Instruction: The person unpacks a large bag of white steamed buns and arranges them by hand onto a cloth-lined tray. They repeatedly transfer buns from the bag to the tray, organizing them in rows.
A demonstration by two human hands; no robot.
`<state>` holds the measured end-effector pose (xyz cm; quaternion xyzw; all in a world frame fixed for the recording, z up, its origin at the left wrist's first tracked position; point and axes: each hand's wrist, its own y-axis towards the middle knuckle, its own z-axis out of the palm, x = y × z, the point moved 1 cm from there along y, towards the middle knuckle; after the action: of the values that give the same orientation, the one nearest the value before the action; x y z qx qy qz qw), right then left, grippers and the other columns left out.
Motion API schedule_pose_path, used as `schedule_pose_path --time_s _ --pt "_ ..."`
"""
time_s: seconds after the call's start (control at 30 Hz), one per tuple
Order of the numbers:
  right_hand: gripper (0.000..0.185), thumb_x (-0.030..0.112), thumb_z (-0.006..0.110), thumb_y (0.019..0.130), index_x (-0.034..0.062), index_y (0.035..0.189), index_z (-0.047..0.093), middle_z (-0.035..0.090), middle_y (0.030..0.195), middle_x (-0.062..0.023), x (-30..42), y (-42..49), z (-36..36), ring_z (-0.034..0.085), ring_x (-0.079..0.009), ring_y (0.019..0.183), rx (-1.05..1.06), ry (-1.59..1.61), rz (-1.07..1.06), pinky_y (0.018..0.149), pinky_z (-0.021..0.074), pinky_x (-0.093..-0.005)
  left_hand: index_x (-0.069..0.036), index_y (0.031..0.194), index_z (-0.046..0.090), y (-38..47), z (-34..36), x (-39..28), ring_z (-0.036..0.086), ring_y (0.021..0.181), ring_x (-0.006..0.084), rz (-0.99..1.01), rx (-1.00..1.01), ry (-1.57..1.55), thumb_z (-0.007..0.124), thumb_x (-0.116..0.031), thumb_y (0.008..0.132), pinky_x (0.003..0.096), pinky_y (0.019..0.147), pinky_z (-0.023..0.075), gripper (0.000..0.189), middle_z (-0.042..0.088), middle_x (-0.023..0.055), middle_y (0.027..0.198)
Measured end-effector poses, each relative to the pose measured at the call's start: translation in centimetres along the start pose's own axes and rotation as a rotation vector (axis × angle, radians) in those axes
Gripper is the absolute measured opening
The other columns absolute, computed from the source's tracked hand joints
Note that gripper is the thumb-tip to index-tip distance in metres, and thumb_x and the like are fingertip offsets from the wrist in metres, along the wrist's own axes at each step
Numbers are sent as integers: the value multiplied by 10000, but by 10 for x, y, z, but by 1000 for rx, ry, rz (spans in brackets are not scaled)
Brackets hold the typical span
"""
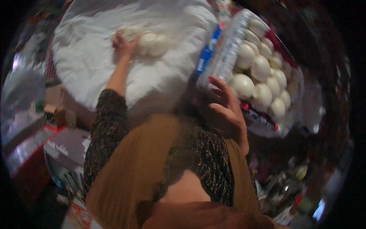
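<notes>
My left hand (125,45) reaches over a round surface covered with crumpled white cloth or plastic (85,68). Its fingers and thumb curve around the left end of a cluster of pale round bulbs (153,44), blurred but apparently white onions. Nothing is held in my right hand (230,111); its fingers are apart, in front of a clear plastic-wrapped pack (227,54) with a blue label. Just beyond that hand, many larger white bulbs (260,68), likely onions, are heaped in a container with a dark red printed edge (281,47).
Cardboard boxes (57,100) stand to the left of the white-covered surface. Lower left is a printed box (64,154) beside a red-edged one (37,156). Blurred mixed items (283,183) lie at the lower right.
</notes>
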<state>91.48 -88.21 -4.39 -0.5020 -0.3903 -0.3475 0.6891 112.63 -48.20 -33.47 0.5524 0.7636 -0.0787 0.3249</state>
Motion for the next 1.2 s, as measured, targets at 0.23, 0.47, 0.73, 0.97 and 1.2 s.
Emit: schedule_pose_path --time_s 0.23,0.47,0.73,0.97,1.2 --pt "574 228 762 792 82 1311 564 563 1330 -176 -4 -1 -57 535 -316 1222 -326 -1157 -546 1080 365 -440 -246 1563 201 -4 -36 -39 166 1430 464 -95 83 144 768 -714 621 621 1109 221 1195 106 220 1597" --pt "738 350 787 749 132 1383 480 508 1378 -161 -27 0 -121 480 -340 1275 -411 -1613 -200 1113 251 -554 -251 1571 187 2 -38 -43 191 1442 443 -46 -26 176 745 -720 656 608 1118 222 1170 112 245 1602" --pt "570 267 660 906 54 1393 455 515 1394 -124 -32 -39 -157 517 -359 1270 -632 -132 -440 1096 369 -561 5 1368 487 -64 -51 -291 494 1267 278 591 238 -634 757 -159 842 390 1071 380 614 552 178 1316" --pt "666 496 532 930 124 1465 396 396 1488 -182 -21 -53 -174 429 -461 1320 -422 973 -544 1102 327 -692 -319 1493 393 -180 39 -462 302 1393 458 1269 589 -296 820 -276 666 567 1130 296 932 352 154 1522" --pt "657 428 550 948 107 1487 356 388 1496 -171 -23 -50 -180 397 -459 1344 -214 1041 -602 1131 315 -647 -147 1450 409 -162 36 -485 508 1242 325 679 838 -890 839 -196 704 420 1032 461 862 538 156 1285"
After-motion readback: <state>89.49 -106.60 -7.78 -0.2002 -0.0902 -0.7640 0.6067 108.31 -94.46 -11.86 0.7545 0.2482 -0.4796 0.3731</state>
